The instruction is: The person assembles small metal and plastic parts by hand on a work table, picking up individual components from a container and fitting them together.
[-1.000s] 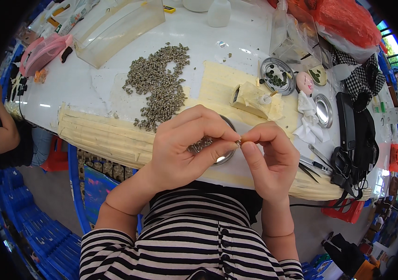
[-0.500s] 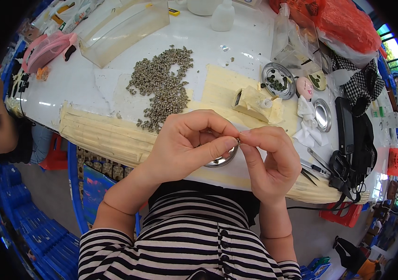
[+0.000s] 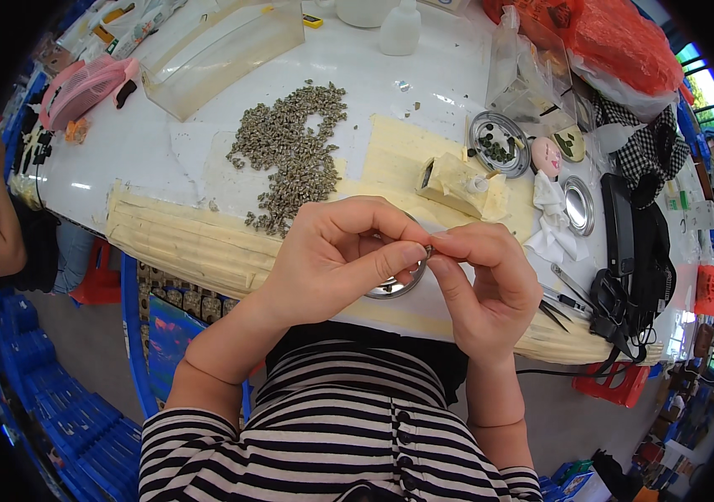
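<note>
My left hand (image 3: pixel 344 263) is closed, its thumb and index finger pinching a tiny metallic piece (image 3: pixel 429 250). From the other side my right hand (image 3: pixel 491 284) pinches the same piece; the fingertips hide most of it. Below the hands a round shiny metal dish (image 3: pixel 396 289) shows in part. Beyond my left hand spreads a heap of small grey metal parts (image 3: pixel 294 155). A block wrapped in cream tape (image 3: pixel 463 189) sits past my right hand, with a metal dish (image 3: pixel 517 166) of small dark green pieces farther off.
To the right lie tweezers (image 3: pixel 570 283), a black case (image 3: pixel 619 226), white tissue (image 3: pixel 551 226) and a metal lid (image 3: pixel 578 207). A clear plastic trough (image 3: pixel 223 63) stands far left, a white bottle (image 3: pixel 400 29) at the back. Another person's arm (image 3: pixel 5 226) shows at the left.
Both hands stay nearly in place, with the metallic piece now a little more visible between the fingertips. The other person's arm at the left has shifted slightly.
</note>
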The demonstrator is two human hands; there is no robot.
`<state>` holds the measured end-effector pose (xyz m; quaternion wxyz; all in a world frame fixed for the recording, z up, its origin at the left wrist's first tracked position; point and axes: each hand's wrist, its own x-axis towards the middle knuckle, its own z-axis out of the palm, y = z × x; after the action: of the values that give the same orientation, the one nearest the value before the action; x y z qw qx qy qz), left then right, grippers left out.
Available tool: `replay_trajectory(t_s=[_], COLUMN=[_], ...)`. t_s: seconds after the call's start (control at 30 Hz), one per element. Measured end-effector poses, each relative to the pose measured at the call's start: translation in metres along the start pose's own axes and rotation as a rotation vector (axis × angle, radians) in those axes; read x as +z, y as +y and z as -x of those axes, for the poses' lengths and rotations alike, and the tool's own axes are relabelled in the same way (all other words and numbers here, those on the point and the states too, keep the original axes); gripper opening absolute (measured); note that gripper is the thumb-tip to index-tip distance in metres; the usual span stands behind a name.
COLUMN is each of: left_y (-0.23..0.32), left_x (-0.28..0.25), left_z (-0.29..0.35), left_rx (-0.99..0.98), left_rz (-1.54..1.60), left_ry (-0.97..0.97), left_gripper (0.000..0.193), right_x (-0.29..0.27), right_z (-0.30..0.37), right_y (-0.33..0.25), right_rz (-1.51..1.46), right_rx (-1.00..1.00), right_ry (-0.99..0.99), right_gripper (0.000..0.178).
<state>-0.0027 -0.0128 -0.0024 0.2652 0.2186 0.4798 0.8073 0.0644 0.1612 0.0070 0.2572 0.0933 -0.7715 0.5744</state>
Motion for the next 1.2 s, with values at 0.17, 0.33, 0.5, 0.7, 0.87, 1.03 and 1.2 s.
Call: replay_trajectory(t_s=[0.17, 0.33, 0.5, 0.7, 0.87, 1.03, 1.2], left_y=[0.0042, 0.0011, 0.0015, 0.0019, 0.0013, -0.0003, -0.0016], left_x=[0.0021, -0.0007, 0.0012, 0.0039, 0.0065, 0.0072, 0.0078], left_z=[0.0002, -0.0003, -0.0003, -0.0015, -0.0025, -0.0026, -0.0030], left_rx=[-0.056, -0.047, -0.030, 0.288, 0.573, 0.599, 0.626], left_rz=[0.022, 0.066, 0.035, -0.458, -0.888, -0.911, -0.915], left_ry=[0.020, 0.004, 0.026, 0.039, 0.092, 0.096, 0.112], left_gripper=[0.011, 0.015, 0.014, 0.015, 0.016, 0.017, 0.019], right_x=[0.0010, -0.0006, 0.0030, 0.0030, 0.0044, 0.0047, 0.0076], right_z=[-0.0001, -0.0007, 0.0004, 0.0023, 0.0022, 0.0028, 0.0030], right_y=[0.0004, -0.0011, -0.0024, -0.0007, -0.0005, 0.0013, 0.0016], right_rz=[0.046, 0.152, 0.196, 0.176, 0.288, 0.361, 0.432], right_rx=[-0.042, -0.119, -0.161, -0.115, -0.186, -0.238, -0.277], right_ry=[0.020, 0.009, 0.035, 0.058, 0.068, 0.091, 0.109], right_gripper=[0.023, 0.023, 0.022, 0.021, 0.023, 0.024, 0.025])
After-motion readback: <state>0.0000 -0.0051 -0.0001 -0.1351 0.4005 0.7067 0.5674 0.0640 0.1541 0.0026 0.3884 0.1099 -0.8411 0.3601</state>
